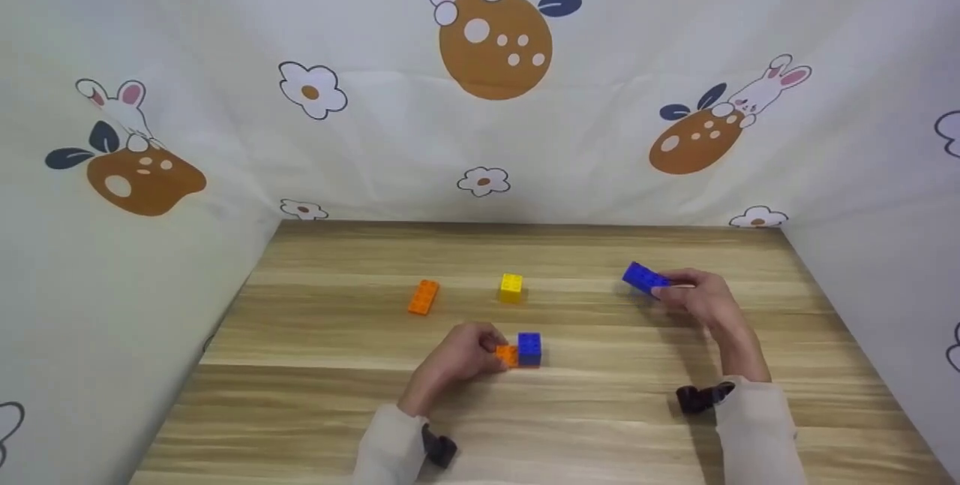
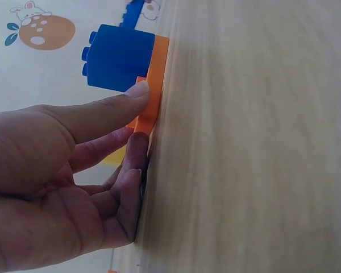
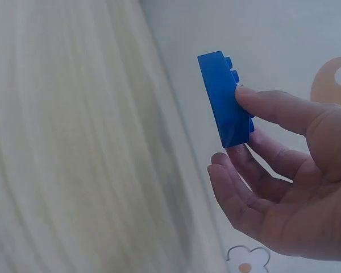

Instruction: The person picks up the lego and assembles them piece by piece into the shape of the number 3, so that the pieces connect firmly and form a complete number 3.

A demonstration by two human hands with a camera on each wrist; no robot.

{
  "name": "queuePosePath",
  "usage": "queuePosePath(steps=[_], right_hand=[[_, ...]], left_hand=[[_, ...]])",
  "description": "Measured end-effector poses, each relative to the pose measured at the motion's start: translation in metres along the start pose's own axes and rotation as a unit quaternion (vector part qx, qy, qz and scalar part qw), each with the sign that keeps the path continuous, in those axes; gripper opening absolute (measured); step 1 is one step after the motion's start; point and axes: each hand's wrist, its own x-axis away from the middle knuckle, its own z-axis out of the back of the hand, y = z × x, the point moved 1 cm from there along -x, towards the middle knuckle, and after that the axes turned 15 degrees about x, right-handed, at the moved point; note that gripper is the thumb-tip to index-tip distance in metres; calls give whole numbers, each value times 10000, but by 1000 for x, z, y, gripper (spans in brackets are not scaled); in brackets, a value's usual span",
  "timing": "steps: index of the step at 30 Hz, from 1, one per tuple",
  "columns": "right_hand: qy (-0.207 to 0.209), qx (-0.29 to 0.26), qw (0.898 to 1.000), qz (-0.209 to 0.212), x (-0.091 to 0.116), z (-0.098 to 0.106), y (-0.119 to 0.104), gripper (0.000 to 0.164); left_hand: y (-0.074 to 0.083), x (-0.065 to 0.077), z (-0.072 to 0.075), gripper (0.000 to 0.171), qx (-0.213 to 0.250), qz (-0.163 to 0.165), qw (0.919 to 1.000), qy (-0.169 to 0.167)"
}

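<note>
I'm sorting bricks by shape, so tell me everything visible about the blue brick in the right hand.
The blue brick is a long, rectangular block of what looks like smooth plastic, with round studs on its upper face. The right hand pinches its near end, holding it slanted above the table, to the right of the yellow brick.

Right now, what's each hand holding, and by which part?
The right hand holds a long blue brick by one end; the left hand holds an orange brick by its uncovered end.

Blue bricks [image 1: 643,278], orange bricks [image 1: 508,354], yellow brick [image 1: 511,287]; wood-grained brown table [image 1: 600,432]; off-white cloth [image 1: 375,147], rabbit-and-flower print.
</note>
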Motion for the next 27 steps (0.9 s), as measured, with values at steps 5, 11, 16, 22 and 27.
queuePosePath(steps=[5,11,16,22,27], right_hand=[[49,295,9994,190,11,3,-19,62],[122,449,9976,511,27,3,-40,63],[174,557,9942,900,37,-2,-57,62],[326,596,9901,1229,46,-9,-73,54],[443,602,9874,1395,52,-18,-84,49]], left_hand=[[1,1,0,25,30,66,10000,10],[2,0,-1,25,-4,134,9999,23],[0,0,0,26,50,38,10000,30],[-1,-1,0,26,-17,-199,9998,32],[1,-2,-1,26,-56,-118,9999,6]])
